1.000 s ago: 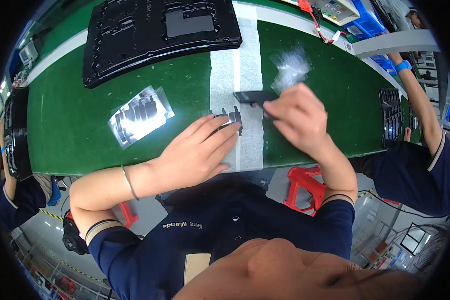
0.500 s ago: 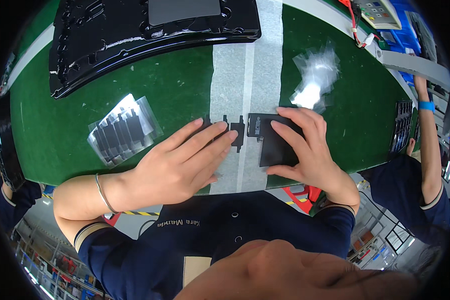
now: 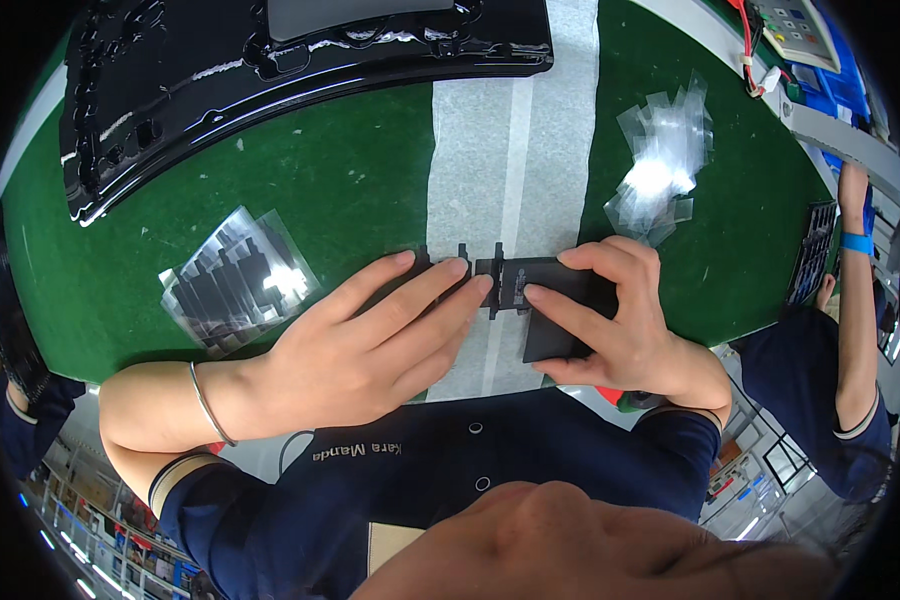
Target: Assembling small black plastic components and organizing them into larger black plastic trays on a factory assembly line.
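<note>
Head view, the only one. Your right hand [image 3: 625, 320] is clamped on a flat black block [image 3: 548, 338]: thumb at its near edge, one finger on top, others over the far edge. Block sits on the right part of the pale paper band [image 3: 470, 170] and over onto the green table [image 3: 350, 180]. Your left hand [image 3: 375, 325] lies flat, fingers slightly apart, tips on small dark strips [image 3: 464, 252]; how many lie under it, can't tell. Block's left end meets the rightmost strip; which overlaps which, unclear. Clear sheets with dark pieces [image 3: 232, 285] to the left, loose clear film [image 3: 660, 160] far right, black tray [image 3: 310, 85] far left. Step in hand: looks like lining up block with strip. Next move calls for steady left fingertips and a level block edge.
</note>
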{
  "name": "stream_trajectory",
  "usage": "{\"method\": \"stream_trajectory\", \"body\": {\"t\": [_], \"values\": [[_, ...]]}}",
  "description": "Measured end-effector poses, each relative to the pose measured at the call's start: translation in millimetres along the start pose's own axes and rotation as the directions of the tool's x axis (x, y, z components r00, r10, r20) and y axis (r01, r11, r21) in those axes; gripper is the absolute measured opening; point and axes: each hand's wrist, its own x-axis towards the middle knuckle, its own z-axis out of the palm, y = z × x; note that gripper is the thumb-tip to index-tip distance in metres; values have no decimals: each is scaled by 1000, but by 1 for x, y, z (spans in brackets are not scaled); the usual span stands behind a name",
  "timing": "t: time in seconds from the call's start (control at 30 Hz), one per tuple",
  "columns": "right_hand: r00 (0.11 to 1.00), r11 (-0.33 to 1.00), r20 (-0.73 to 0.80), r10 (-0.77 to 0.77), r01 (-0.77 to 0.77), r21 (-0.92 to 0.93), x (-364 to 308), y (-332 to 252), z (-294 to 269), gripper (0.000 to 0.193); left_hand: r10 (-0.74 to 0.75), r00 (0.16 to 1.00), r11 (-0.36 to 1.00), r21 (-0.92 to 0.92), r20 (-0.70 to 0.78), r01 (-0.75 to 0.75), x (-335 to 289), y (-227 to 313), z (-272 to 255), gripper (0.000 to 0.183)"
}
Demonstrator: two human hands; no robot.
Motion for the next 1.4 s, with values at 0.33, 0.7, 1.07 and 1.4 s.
{"method": "stream_trajectory", "body": {"t": [0.33,0.7,1.07,1.4], "values": [[1000,1000,-5,-2,2,1,-1,0,2,57,-5,1000,1000,-8,12,5,0,0,-1,40],[1000,1000,5,4,-4,4,-1,-1,1,59,-14,1000,1000,-7,5,14,1,0,-2,39],[1000,1000,8,1,-1,8,1,0,0,59,-18,1000,1000,-7,-7,18,1,0,-1,38],[1000,1000,8,1,-1,8,-1,0,1,61,-16,1000,1000,-5,-19,16,2,0,0,39]]}}
